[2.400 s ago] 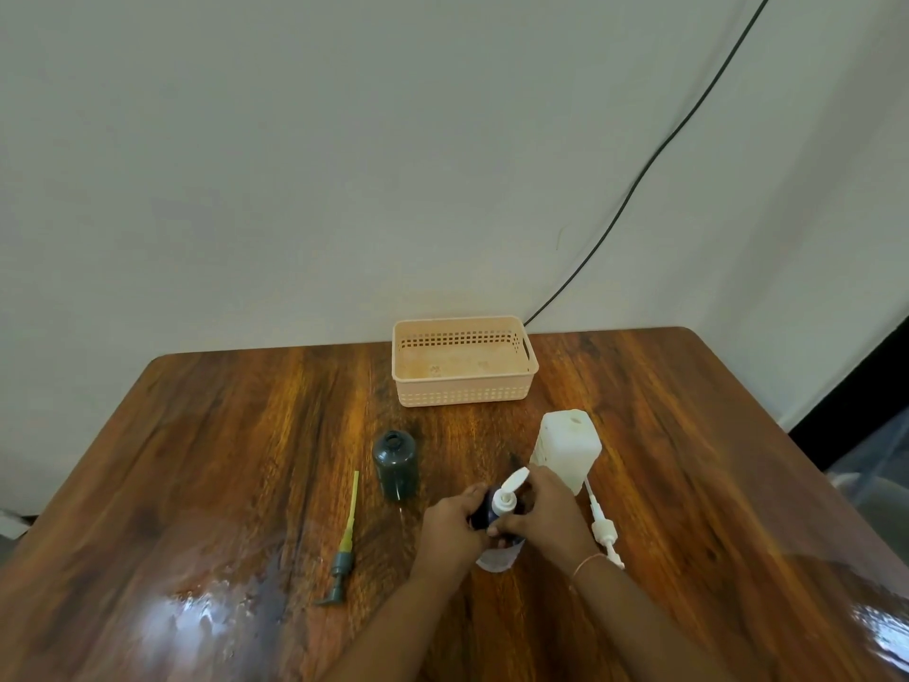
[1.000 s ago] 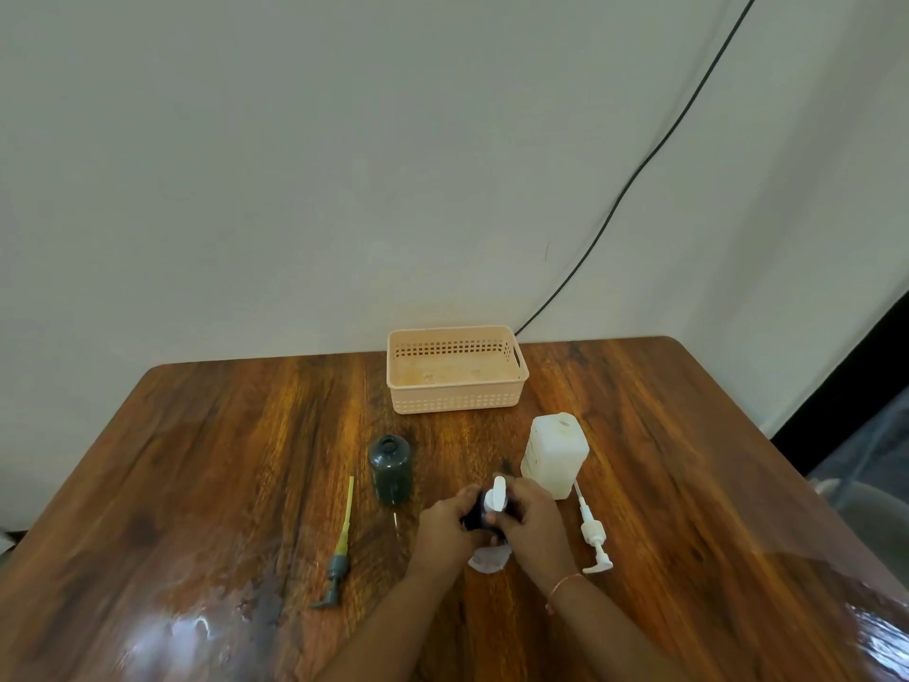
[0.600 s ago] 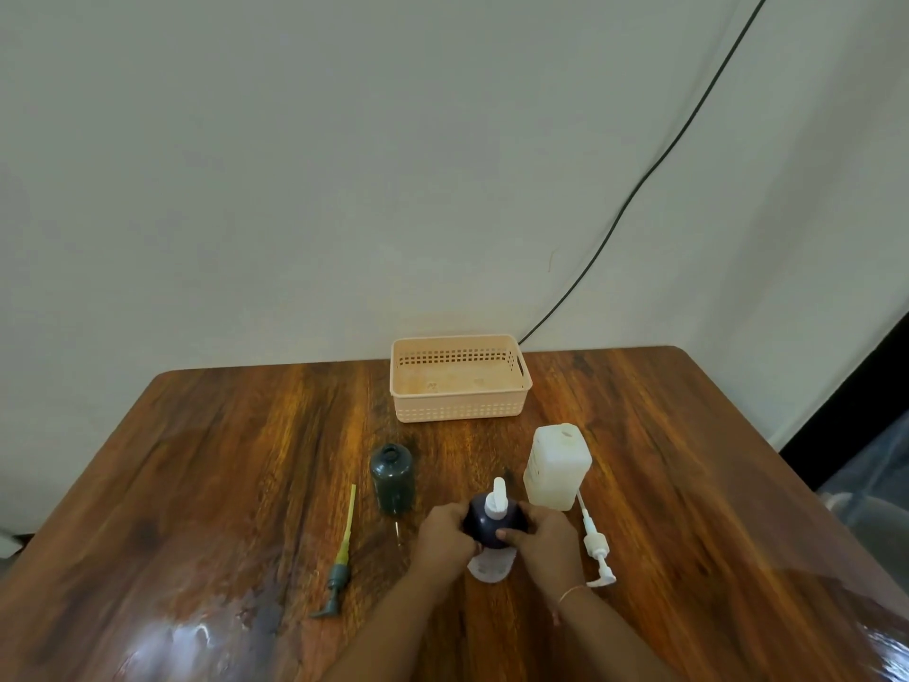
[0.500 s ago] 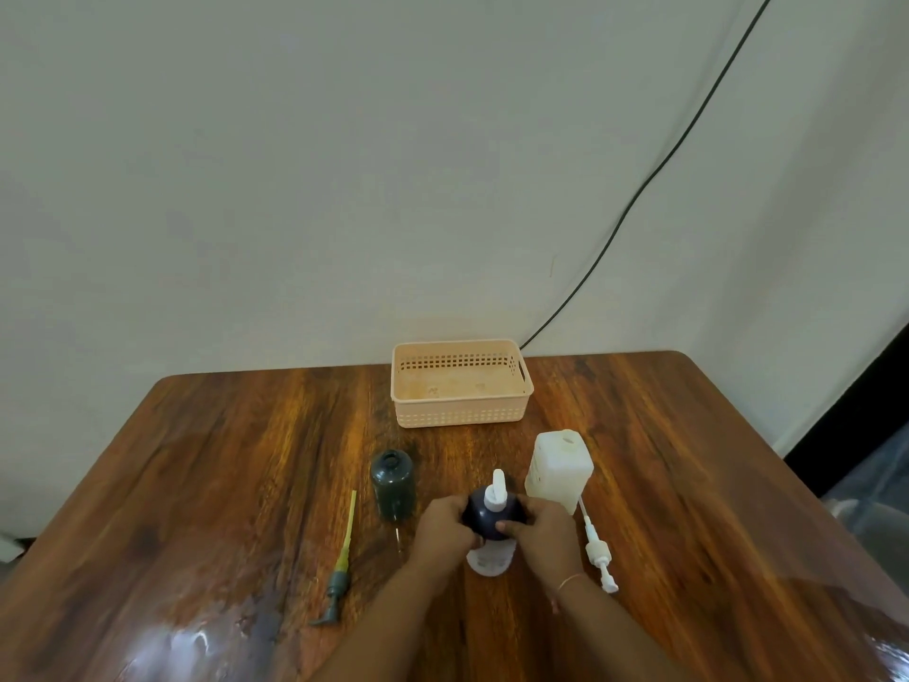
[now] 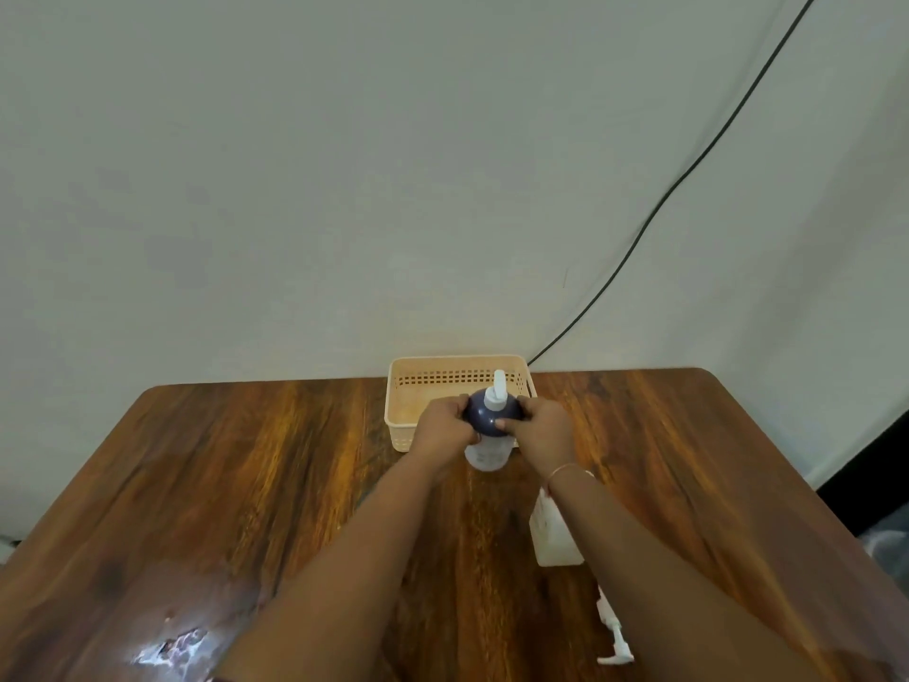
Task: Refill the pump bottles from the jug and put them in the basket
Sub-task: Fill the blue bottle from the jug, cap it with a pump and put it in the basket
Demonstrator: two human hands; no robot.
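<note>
I hold a pump bottle (image 5: 487, 438) with a dark rounded shoulder, a clear lower body and a white pump head, in the air at the front wall of the peach basket (image 5: 408, 386). My left hand (image 5: 442, 428) grips its left side and my right hand (image 5: 543, 425) its right side. The white jug (image 5: 553, 539) stands on the table, partly hidden under my right forearm. The dark green bottle and its yellow-tubed pump are hidden behind my left arm.
A loose white pump (image 5: 612, 632) lies near the table's front right. The wooden table (image 5: 221, 484) has a wet glare patch at front left. A black cable (image 5: 688, 174) runs down the wall behind the basket.
Both hands lifted the pump bottle off the table and carried it forward to the basket. Earlier they were turning its white pump head beside the jug.
</note>
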